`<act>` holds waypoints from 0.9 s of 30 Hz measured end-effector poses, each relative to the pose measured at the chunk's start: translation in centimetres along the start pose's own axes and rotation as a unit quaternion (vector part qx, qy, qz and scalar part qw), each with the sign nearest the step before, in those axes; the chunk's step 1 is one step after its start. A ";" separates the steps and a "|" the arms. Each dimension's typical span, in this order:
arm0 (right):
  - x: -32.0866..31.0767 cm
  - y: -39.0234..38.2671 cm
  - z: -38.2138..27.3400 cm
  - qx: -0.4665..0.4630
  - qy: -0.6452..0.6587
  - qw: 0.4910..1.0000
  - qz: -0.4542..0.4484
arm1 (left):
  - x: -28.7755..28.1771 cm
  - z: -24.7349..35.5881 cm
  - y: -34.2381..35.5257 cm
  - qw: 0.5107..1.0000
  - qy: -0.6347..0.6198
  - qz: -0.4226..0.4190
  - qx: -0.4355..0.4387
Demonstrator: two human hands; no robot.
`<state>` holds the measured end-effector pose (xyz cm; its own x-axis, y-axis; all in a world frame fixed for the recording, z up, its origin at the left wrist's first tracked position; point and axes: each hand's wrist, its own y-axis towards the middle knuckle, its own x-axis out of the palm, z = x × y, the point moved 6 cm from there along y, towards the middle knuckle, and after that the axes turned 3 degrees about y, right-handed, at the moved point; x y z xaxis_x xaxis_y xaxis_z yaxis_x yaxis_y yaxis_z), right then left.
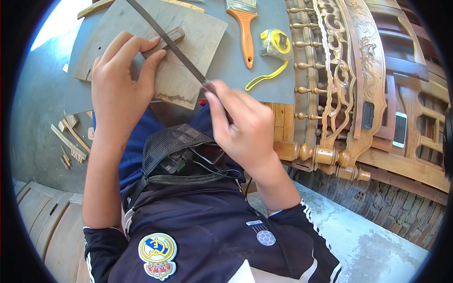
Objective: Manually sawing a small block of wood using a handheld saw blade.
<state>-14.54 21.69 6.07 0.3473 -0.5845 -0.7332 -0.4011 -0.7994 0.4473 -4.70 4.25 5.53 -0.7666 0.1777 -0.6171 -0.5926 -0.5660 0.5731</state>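
In my right hand is the handle end of a long, dark, flat metal file, the fingers wrapped round it. The file slants up to the left and crosses a small wooden block. My left hand pinches the near end of that block between thumb and fingers. Beneath the block lies a flat wooden board with pencil-like marks on it. The block's underside and part of the file's grip are hidden by my fingers.
On the grey tabletop lie a paintbrush with an orange handle and a yellow tape measure. Carved wooden furniture stands close on the right, with a white phone on it. Wood scraps lie at the left.
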 end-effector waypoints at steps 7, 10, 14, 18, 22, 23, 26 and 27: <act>-0.4 -0.4 -0.2 0.000 -0.010 1.000 -0.018 | 0.1 0.3 -0.2 0.999 0.038 0.012 -0.034; -2.5 -3.3 -0.8 0.022 -0.014 1.000 -0.015 | -0.1 0.2 -0.3 0.999 0.042 0.020 -0.028; -3.2 -4.0 -1.0 0.071 -0.014 0.997 -0.023 | -0.2 0.3 -0.2 0.999 0.036 0.007 0.000; -0.7 -0.3 0.2 0.024 0.000 1.000 -0.012 | 0.0 0.3 -0.1 0.999 0.032 -0.005 -0.007; 0.0 1.3 0.1 0.012 -0.020 0.999 -0.027 | 0.3 0.5 -0.2 0.999 0.021 -0.015 -0.028; 0.0 1.0 -0.1 0.003 -0.011 1.000 -0.029 | 0.2 0.5 -0.2 0.999 0.029 -0.018 -0.041; -0.3 0.1 -0.8 0.003 -0.010 0.999 -0.036 | 0.2 1.0 -0.6 0.998 0.048 -0.011 -0.037; -0.4 -0.2 -1.0 0.013 -0.018 0.999 -0.038 | 0.1 1.3 -0.8 0.998 0.063 0.001 -0.017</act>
<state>-13.79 21.91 6.80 0.3473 -0.5169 -0.7824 -0.3971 -0.8369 0.3767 -4.62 5.72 5.73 -0.7295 0.0761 -0.6798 -0.5807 -0.5941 0.5566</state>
